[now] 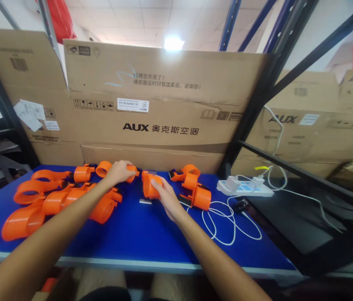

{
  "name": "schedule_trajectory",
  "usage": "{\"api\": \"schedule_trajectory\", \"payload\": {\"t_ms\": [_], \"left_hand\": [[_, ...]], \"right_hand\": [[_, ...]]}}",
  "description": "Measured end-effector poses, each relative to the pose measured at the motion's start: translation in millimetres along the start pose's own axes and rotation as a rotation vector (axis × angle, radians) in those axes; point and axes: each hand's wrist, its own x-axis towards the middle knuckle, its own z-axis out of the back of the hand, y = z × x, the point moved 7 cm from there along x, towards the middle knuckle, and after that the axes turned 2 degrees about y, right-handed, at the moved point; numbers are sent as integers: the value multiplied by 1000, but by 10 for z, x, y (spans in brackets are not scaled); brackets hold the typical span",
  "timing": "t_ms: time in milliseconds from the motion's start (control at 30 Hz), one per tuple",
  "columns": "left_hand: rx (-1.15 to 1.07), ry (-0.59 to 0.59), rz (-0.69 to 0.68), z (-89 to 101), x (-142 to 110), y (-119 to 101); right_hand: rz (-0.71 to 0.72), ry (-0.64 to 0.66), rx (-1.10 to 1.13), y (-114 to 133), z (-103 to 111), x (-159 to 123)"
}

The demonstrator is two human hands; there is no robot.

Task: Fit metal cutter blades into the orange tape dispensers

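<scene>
my right hand (pixel 168 198) is pinching an orange ring (pixel 151 187) between thumb and fingers; the ring is sitting at the fingertips, between my two hands. my left hand (pixel 120 172) is reaching farther over the blue tabletop (pixel 154 238), its fingers curling over an orange piece (pixel 130 179); i cannot tell whether they are gripping it or only touching. more orange rings (pixel 22 221) are lying around my left forearm, and a smaller orange group (pixel 201 197) is lying right of my right hand, beside a white cable (pixel 234 225).
</scene>
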Motion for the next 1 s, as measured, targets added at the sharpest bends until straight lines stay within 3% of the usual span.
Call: {"api": "schedule_trajectory", "payload": {"t_ms": [233,367,500,667,767,1000], "left_hand": [[15,-162,-18,522,112,-97],[-10,-256,-43,790,91,-200],[-33,-335,-74,929,28,-322],[-50,-332,-117,863,-68,-470],[-64,-314,-143,763,-143,-539],[-234,-270,-183,440,-375,-673]], "right_hand": [[-54,-29,-147,-65,-136,237],[-85,-46,-229,-132,-347,414],[-116,-86,-272,-236,-583,546],[-146,-65,-225,-364,-782,638],[-145,-43,-159,-400,-768,640],[-89,-97,67,-234,-271,613]]}}
